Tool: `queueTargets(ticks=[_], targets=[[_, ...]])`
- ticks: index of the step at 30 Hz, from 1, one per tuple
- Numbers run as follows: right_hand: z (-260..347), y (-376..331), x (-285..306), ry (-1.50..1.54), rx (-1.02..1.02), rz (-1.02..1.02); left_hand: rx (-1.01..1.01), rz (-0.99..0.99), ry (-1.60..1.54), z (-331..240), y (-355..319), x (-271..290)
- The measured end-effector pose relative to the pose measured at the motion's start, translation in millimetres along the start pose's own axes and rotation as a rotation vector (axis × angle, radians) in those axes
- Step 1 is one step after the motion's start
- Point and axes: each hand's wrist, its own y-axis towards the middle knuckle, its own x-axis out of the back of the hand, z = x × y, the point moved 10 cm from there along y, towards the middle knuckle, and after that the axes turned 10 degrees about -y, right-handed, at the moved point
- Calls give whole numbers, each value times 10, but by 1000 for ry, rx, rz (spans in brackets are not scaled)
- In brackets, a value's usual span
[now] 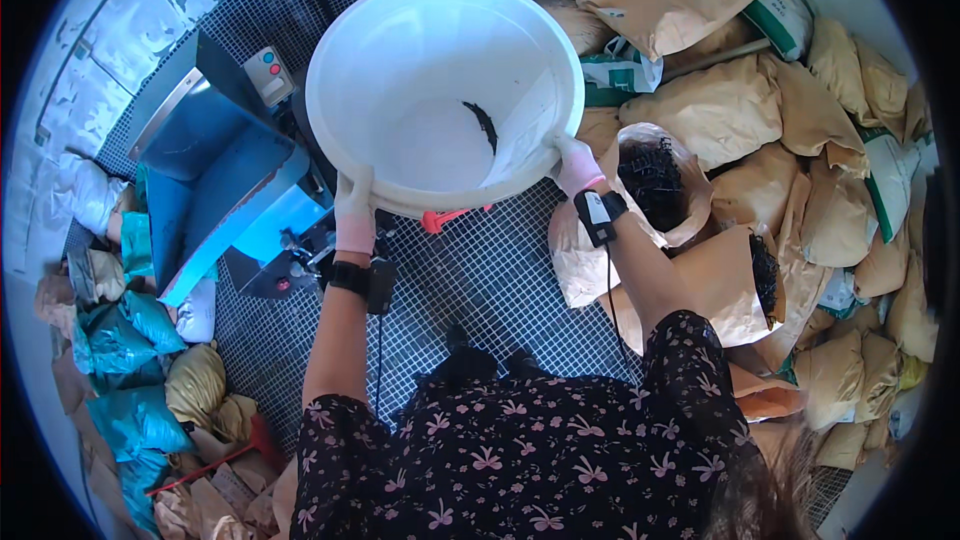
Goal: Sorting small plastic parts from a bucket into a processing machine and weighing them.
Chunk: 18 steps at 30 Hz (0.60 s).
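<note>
Basin: a large round white plastic basin [420, 60], smooth and glossy, held up in front of the person and tilted so its inside faces the camera.
Inside the basin: a thin dark strip [483, 123] lies near the bottom, beside a pale sheet [525, 130] resting against the inner wall; what either is made of is hard to tell.
Left hand: the left hand [354, 212], in a light glove, is clasped around the basin's lower left rim; a black band with a cable sits at the wrist.
Right hand: the right hand [576, 164], also gloved, grips the rim at the lower right; its fingertips are hidden behind the basin's edge.
Floor: a metal grid floor [480, 280], fine square mesh, runs under the basin.
Machine: a blue metal machine [215, 180] with slanted flat panels stands at the left, partly hidden by the basin.
Open bag: a clear, crinkled plastic bag [580, 260] holds a tangled black mass [655, 185], just right of the right wrist.
Sacks: rumpled tan paper sacks [720, 110] are piled to the right; those at the rim are bent by the lens.
Left heap: teal plastic bags [130, 340] and crumpled brown sacks, cut off at the edge.
Dress: a dark flowered dress [520, 450] fills the lower edge.
</note>
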Motion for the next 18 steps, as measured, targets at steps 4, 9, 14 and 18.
queueTargets(ticks=[4,9,14,18], targets=[[-237,1062,557,-615,353,-78,248,160,398,574,310,87],[-706,1552,332,-573,-102,-290,603,-66,37,970,364,796],[-90,1516,-600,-1799,599,-68,401,41,-101,676,593,403],[8,2240,222,-971,407,-222,327,97,-131,638,836,65]])
